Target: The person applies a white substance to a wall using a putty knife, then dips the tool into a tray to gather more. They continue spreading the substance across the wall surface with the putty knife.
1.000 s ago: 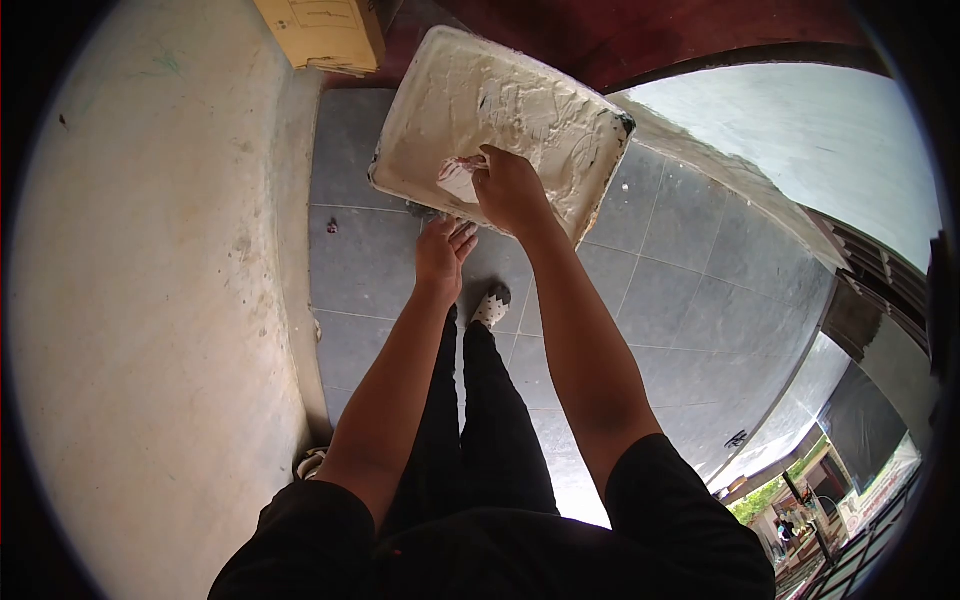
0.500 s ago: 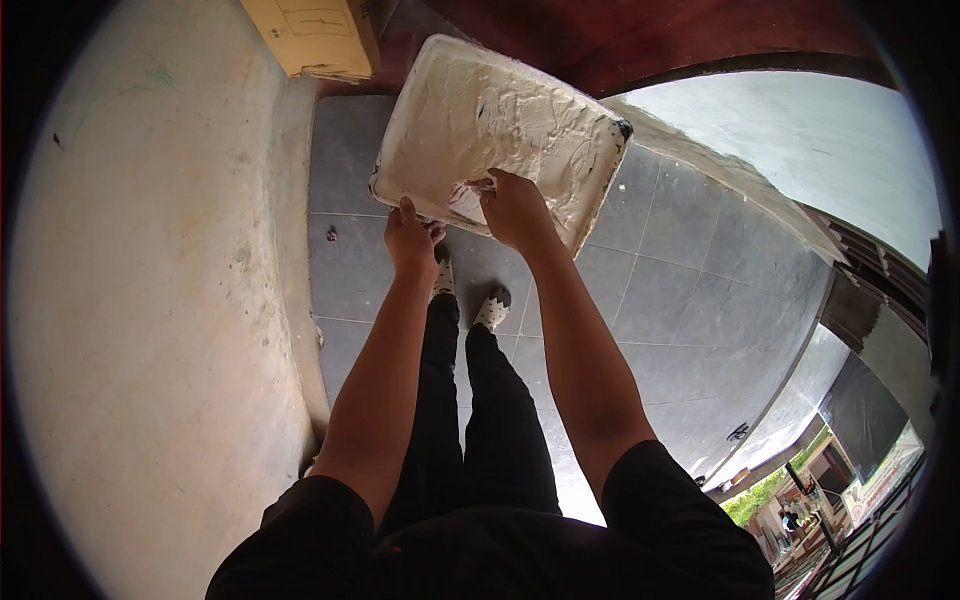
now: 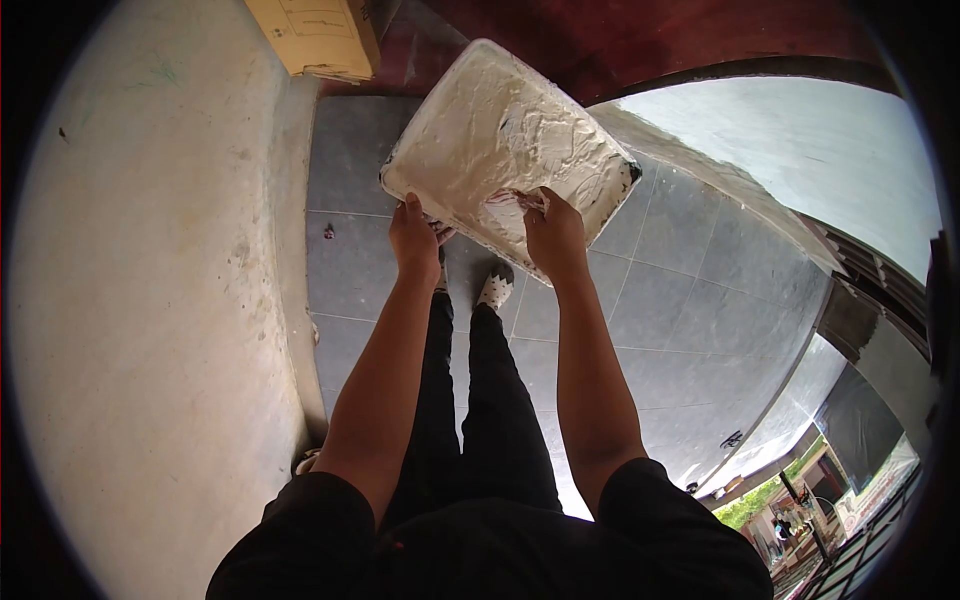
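Note:
A large rectangular tray [image 3: 455,110] with a raised rim holds a cream-coloured, wrinkled layer, and it is held up at an angle over the floor. My left hand [image 3: 415,235] grips its near left edge, thumb on top and fingers beneath. My right hand [image 3: 556,232] is closed around a small pale tool with reddish marks [image 3: 512,197] at the near right part of the tray, against the layer. What the tool is cannot be made out. Dark chipped patches show at the tray's corners.
A cardboard box [image 3: 318,35] stands at the top left, beside a pale wall [image 3: 170,250]. A dark red surface [image 3: 660,40] lies beyond the tray. Grey floor tiles [image 3: 670,270] spread below, with a small reddish bit [image 3: 329,231] on them. My feet are under the tray.
The tray has turned clockwise and shifted slightly right. My right hand and the small tool have moved right and a little toward me. My left hand still holds the edge.

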Demonstrator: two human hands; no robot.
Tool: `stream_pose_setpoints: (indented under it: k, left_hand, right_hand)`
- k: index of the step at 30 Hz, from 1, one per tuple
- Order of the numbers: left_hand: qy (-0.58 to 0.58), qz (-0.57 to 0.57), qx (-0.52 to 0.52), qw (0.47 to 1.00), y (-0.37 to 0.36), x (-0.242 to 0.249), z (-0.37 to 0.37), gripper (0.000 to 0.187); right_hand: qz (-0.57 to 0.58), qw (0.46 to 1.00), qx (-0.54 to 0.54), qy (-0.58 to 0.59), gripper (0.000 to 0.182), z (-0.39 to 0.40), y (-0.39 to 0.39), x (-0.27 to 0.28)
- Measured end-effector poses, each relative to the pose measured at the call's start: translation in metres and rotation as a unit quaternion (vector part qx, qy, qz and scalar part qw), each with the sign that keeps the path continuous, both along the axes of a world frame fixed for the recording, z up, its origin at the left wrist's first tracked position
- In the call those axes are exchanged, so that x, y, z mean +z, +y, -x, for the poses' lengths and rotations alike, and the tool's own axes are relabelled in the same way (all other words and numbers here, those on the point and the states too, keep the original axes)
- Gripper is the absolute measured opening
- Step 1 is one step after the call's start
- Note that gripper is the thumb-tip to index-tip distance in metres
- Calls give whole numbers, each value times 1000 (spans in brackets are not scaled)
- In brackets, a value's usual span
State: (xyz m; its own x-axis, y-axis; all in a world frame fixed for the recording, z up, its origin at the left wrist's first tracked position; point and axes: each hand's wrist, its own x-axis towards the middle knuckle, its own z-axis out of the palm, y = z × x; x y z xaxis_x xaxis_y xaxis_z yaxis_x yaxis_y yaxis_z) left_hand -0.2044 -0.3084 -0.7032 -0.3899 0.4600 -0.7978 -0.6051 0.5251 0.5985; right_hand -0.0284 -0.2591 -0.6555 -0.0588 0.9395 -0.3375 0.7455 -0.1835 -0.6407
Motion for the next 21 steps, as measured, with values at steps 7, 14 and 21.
stream_pose_setpoints:
  k: [7,14,21]
  left_hand:
    - [-68,-13,109,992,-14,8,-16,77]
    - [-84,-48,106,990,-24,11,-17,91]
    - [-85,-54,94,990,-27,11,-21,93]
  right_hand:
    - [-38,995,88,17,31,25,-6,11]
    - [-45,980,194,-6,21,54,8,-16]
    - [-50,982,184,16,23,54,2,-15]
